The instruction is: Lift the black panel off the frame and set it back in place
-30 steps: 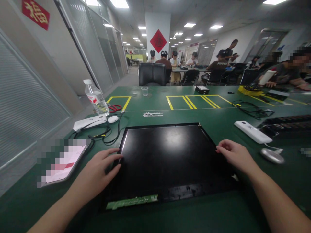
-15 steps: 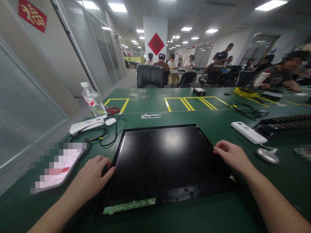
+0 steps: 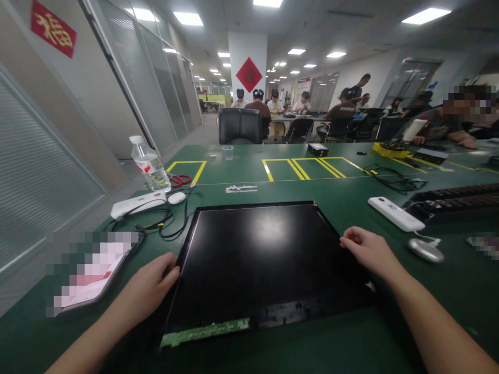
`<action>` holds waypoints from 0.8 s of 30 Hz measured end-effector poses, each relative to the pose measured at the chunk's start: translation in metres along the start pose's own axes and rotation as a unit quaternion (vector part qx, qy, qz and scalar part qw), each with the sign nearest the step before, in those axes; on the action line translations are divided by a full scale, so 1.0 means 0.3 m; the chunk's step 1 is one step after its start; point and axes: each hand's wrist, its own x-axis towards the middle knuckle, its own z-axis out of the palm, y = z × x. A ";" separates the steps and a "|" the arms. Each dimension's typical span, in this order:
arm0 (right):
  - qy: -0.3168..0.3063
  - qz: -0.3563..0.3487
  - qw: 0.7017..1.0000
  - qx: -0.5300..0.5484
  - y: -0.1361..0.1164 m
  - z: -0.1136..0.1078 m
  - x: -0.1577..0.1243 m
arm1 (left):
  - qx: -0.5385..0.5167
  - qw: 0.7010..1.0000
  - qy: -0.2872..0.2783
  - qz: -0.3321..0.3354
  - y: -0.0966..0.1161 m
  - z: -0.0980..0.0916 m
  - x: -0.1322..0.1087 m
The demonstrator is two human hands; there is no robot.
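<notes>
A dark flat display panel (image 3: pixel 257 259) with a thin black frame lies in front of me, and a green circuit strip (image 3: pixel 206 332) runs along its near edge. On the panel's left edge, my left hand (image 3: pixel 159 278) is closed, thumb and curled fingers pinching the rim. My right hand (image 3: pixel 362 246) pinches the right edge in the same way, fingertips at the frame. A small pale tab (image 3: pixel 370 286) shows by the near right corner. The fingertips under the rim are hidden on both sides.
Left of the panel are a phone (image 3: pixel 95 275), black cables (image 3: pixel 167 223), a white power bank (image 3: pixel 138 204), a water bottle (image 3: pixel 150 166) and red scissors (image 3: pixel 180 180). To the right lie another power bank (image 3: pixel 395 213) and a silver rounded device (image 3: pixel 425 251). Several people sit farther back.
My left hand's fingers have curled tighter at the left rim. The view has tilted slightly upward; the panel and right hand keep nearly the same place.
</notes>
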 end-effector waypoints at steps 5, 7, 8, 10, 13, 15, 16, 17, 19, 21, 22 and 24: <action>0.005 -0.003 1.000 -0.007 0.005 0.001 0.003 | -0.129 0.990 0.046 -0.026 0.020 -0.017 -0.012; 0.009 -0.002 1.000 -0.007 0.007 0.001 0.003 | -0.236 0.968 0.067 -0.053 0.034 -0.018 -0.016; 0.010 -0.001 1.000 -0.007 0.009 0.001 0.003 | -0.286 0.953 0.069 -0.074 0.042 -0.018 -0.017; 0.011 0.000 1.000 -0.008 0.010 0.001 0.003 | -0.379 0.915 0.061 -0.128 0.058 -0.016 -0.017; 0.010 0.002 1.000 -0.011 0.008 -0.001 0.004 | -0.486 0.850 0.041 -0.197 0.073 -0.002 -0.015; 0.007 0.006 1.000 -0.013 0.007 -0.001 0.004 | -0.529 0.820 0.046 -0.216 0.076 0.012 -0.015; 0.004 0.008 1.000 -0.015 0.007 -0.001 0.004 | -0.542 0.809 0.050 -0.222 0.077 0.019 -0.015; 0.002 0.010 1.000 -0.017 0.007 -0.001 0.005 | -0.550 0.801 0.054 -0.229 0.079 0.025 -0.016; 0.000 0.011 1.000 -0.019 0.007 0.000 0.006 | -0.557 0.792 0.059 -0.244 0.089 0.031 -0.019; 0.005 0.004 1.000 -0.017 0.007 0.001 0.007 | -0.557 0.787 0.061 -0.257 0.105 0.029 -0.023; 0.008 0.000 1.000 -0.016 0.007 0.001 0.007 | -0.558 0.784 0.061 -0.264 0.113 0.026 -0.025; 0.012 -0.005 1.000 -0.015 0.006 0.001 0.007 | -0.565 0.775 0.055 -0.278 0.128 0.021 -0.026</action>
